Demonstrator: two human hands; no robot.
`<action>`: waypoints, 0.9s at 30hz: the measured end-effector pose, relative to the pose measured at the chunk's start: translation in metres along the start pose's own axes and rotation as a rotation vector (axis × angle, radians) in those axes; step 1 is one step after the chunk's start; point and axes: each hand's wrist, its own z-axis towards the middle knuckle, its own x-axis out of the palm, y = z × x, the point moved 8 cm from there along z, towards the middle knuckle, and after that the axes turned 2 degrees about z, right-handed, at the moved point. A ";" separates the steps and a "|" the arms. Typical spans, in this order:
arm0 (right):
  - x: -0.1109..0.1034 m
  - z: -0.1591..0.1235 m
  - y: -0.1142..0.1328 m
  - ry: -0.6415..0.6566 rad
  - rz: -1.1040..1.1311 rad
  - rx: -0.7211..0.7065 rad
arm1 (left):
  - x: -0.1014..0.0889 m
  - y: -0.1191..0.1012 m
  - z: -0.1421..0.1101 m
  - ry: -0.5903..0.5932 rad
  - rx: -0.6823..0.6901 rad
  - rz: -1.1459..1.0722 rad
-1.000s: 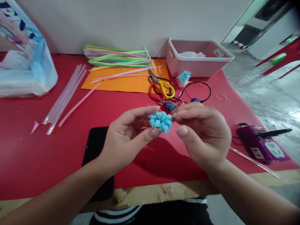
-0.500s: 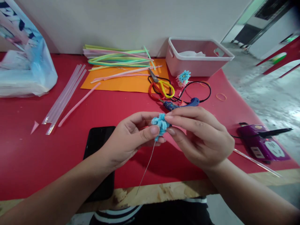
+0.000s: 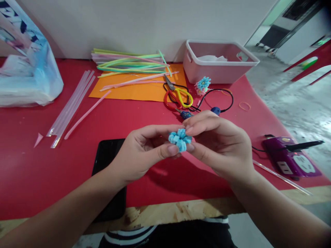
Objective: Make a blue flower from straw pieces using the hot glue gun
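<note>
A small blue pipe-cleaner flower (image 3: 180, 139) is held between my two hands above the red tabletop, its petals facing me. My left hand (image 3: 147, 148) pinches its left side, with the thumb at the lower left petal. From the right, my right hand (image 3: 222, 144) grips its edge between thumb and fingers. The flower's wire stem is hidden behind it. Just beyond my right fingers lies a blue glue gun (image 3: 186, 114), partly covered by the hand. Scissors (image 3: 178, 96) with one red and one yellow handle rest behind it.
Pipe cleaners (image 3: 129, 63) lie over an orange sheet (image 3: 155, 95). Clear sticks (image 3: 72, 106) and a plastic bag (image 3: 31, 79) are left. A black phone (image 3: 110, 199) is by my left forearm. A pink bin (image 3: 212, 70), finished flowers (image 3: 203, 85) and a purple power strip (image 3: 292, 156) stand right.
The blue flower has been turned so its petals face me, and its wire, which hung downward, is now out of sight. My right fingers have shifted around its edge.
</note>
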 end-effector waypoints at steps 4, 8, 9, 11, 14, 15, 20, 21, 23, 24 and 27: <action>-0.001 0.000 0.000 -0.012 0.012 -0.020 | -0.001 0.001 0.000 -0.029 -0.018 -0.014; -0.003 -0.001 0.003 -0.018 -0.084 -0.058 | -0.001 0.005 -0.001 -0.030 -0.077 -0.069; -0.003 -0.002 0.004 -0.020 -0.124 -0.072 | -0.002 0.006 -0.001 -0.036 -0.092 -0.078; -0.004 -0.003 0.008 -0.018 -0.214 -0.120 | -0.003 0.008 -0.001 -0.051 -0.118 -0.084; -0.002 -0.006 0.016 -0.007 -0.349 -0.219 | -0.003 0.010 -0.002 -0.053 -0.133 -0.091; -0.001 -0.007 0.019 -0.005 -0.387 -0.251 | -0.002 0.010 -0.003 -0.050 -0.135 -0.090; 0.002 -0.008 0.023 -0.010 -0.479 -0.304 | -0.002 0.009 -0.001 -0.027 -0.097 -0.067; 0.003 -0.008 0.023 -0.007 -0.484 -0.300 | -0.003 0.007 -0.001 -0.026 -0.075 -0.062; 0.004 -0.007 0.022 -0.002 -0.470 -0.271 | -0.004 0.004 0.000 -0.033 -0.035 -0.051; 0.003 -0.007 0.020 -0.002 -0.452 -0.245 | -0.005 0.003 0.000 -0.040 -0.021 -0.042; 0.003 -0.007 0.020 -0.004 -0.390 -0.228 | -0.007 0.002 0.000 -0.060 0.001 -0.021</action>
